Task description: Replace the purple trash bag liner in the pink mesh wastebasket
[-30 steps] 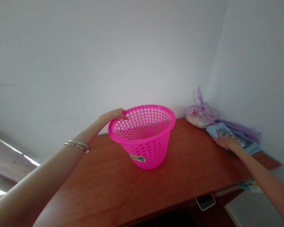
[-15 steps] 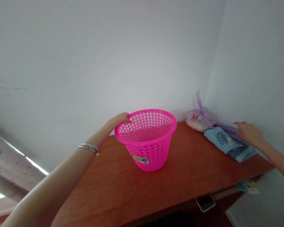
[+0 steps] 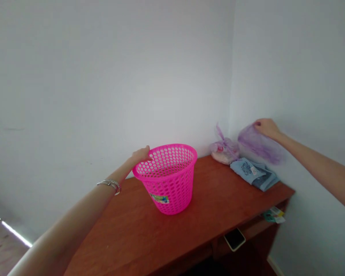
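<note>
A bright pink perforated basket (image 3: pixel 172 188) stands upright on the brown wooden table (image 3: pixel 218 203), with a small label on its front. My left hand (image 3: pixel 140 154) grips the basket's rim at its left side, thumb inside. On the right, my right hand (image 3: pixel 266 127) pinches a thin purple plastic bag (image 3: pixel 257 145), lifted above the table near the wall. Below that bag lie folded blue clothes (image 3: pixel 251 171) with dark lettering and a small tag. A tied purple bag (image 3: pixel 225 150) with pale contents sits beside them in the corner.
Walls (image 3: pixel 161 76) rise behind and to the right of the table. A phone (image 3: pixel 235 239) lies at the open shelf under the tabletop's front edge. Small coloured packets (image 3: pixel 274 214) stick out of the shelf farther right.
My right hand has closed on the loose purple bag and raised it off the clothes. The view has turned right; my left hand still holds the basket's rim.
</note>
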`<state>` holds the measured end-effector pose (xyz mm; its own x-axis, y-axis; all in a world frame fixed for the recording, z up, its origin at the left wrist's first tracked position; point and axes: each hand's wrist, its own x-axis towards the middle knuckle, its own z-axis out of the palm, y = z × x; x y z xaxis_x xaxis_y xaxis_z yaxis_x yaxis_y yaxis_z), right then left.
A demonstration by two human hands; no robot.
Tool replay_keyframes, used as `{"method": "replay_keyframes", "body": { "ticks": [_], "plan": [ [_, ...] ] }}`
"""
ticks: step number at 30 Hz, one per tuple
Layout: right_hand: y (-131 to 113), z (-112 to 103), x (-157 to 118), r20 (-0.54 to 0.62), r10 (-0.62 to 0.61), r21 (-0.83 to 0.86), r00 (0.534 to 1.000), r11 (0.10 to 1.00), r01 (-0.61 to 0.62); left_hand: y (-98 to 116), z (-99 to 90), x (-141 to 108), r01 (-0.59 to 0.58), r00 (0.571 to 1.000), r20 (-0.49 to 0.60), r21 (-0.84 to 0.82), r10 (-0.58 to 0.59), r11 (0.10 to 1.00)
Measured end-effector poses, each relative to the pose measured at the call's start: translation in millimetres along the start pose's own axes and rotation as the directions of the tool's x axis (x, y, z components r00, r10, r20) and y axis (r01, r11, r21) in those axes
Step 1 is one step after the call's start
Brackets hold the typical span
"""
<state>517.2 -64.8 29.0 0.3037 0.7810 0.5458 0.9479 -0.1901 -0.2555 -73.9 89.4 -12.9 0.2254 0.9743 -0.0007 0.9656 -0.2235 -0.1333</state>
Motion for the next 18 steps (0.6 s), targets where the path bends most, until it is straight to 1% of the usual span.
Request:
{"method": "replay_keyframes", "body": {
  "ticks": [1, 2, 3, 4, 5, 6, 7, 8, 9, 10, 11, 12, 13, 14, 15, 16, 17, 18],
  "plan": [
    [-12.6, -19.8, 8.9, -0.020, -0.021, 0.016, 1.000, 1.000, 0.021, 6.0, -5.5, -6.1, -0.001, 1.000, -0.031, 0.013, 0.001, 1.000],
    [-26.4, -39.7, 14.8, -0.027, -0.047, 0.033, 0.999, 0.998, 0.048, 13.2, -12.8, -13.2, -0.002, 0.996, -0.091, 0.036, 0.006, 0.999],
    [-41.1, -58.8, 17.5, -0.028, -0.072, 0.066, 0.997, 0.995, 0.074, 21.6, -22.0, -22.0, -0.007, 0.984, -0.180, 0.066, 0.019, 0.998],
    [-56.7, -76.6, 16.4, -0.043, -0.082, 0.113, 0.996, 0.990, 0.087, 31.0, -33.3, -32.7, -0.020, 0.955, -0.291, 0.099, 0.048, 0.995],
    [-73.0, -92.4, 11.7, -0.033, -0.102, 0.179, 0.994, 0.978, 0.106, 41.3, -46.2, -46.0, -0.041, 0.905, -0.415, 0.133, 0.093, 0.990],
    [-89.7, -106.1, 3.2, -0.004, -0.107, 0.272, 0.994, 0.957, 0.104, 52.3, -60.1, -62.1, -0.076, 0.834, -0.531, 0.161, 0.151, 0.984],
    [-106.7, -117.4, -8.7, 0.047, -0.129, 0.370, 0.990, 0.923, 0.103, 63.7, -74.2, -81.4, -0.134, 0.746, -0.626, 0.192, 0.226, 0.972],
    [-123.6, -126.5, -23.8, 0.115, -0.169, 0.458, 0.979, 0.883, 0.099, 75.4, -87.5, -103.7, -0.188, 0.645, -0.705, 0.228, 0.295, 0.955],
    [-140.4, -133.6, -41.4, 0.180, -0.220, 0.527, 0.959, 0.845, 0.095, 87.3, -99.1, -128.7, -0.246, 0.539, -0.758, 0.277, 0.368, 0.929],
    [-156.7, -139.0, -61.1, 0.238, -0.286, 0.581, 0.928, 0.808, 0.100, 99.4, -108.3, -156.1, -0.316, 0.418, -0.783, 0.349, 0.460, 0.882],
    [-172.3, -143.0, -82.2, 0.282, -0.353, 0.628, 0.892, 0.771, 0.107, 111.5, -114.5, -185.2, -0.388, 0.280, -0.778, 0.444, 0.562, 0.808],
    [-187.0, -145.9, -103.8, 0.314, -0.425, 0.677, 0.849, 0.727, 0.113, 123.5, -117.6, -215.0, -0.448, 0.116, -0.743, 0.553, 0.659, 0.702],
    [-200.6, -148.2, -125.4, 0.334, -0.493, 0.726, 0.803, 0.678, 0.114, 135.4, -118.0, -244.8, -0.489, -0.020, -0.669, 0.655, 0.743, 0.576],
    [-213.0, -150.1, -146.1, 0.352, -0.559, 0.767, 0.751, 0.632, 0.111, 146.8, -116.0, -273.3, -0.524, -0.131, -0.566, 0.737, 0.814, 0.427],
    [-224.1, -151.7, -165.4, 0.367, -0.617, 0.798, 0.696, 0.593, 0.105, 157.3, -112.3, -299.7, -0.556, -0.211, -0.478, 0.776, 0.853, 0.298],
    [-233.7, -153.4, -182.7, 0.380, -0.666, 0.821, 0.642, 0.563, 0.098, 166.6, -107.7, -322.9, -0.581, -0.263, -0.410, 0.790, 0.873, 0.196],
    [-241.9, -155.0, -197.6, 0.391, -0.706, 0.837, 0.591, 0.540, 0.091, 174.0, -102.9, -342.4, -0.601, -0.289, -0.372, 0.788, 0.882, 0.135],
    [-248.8, -156.7, -209.9, 0.399, -0.735, 0.849, 0.548, 0.522, 0.081, 179.3, -98.4, -357.8, -0.618, -0.288, -0.358, 0.778, 0.888, 0.114]
  ]
}}
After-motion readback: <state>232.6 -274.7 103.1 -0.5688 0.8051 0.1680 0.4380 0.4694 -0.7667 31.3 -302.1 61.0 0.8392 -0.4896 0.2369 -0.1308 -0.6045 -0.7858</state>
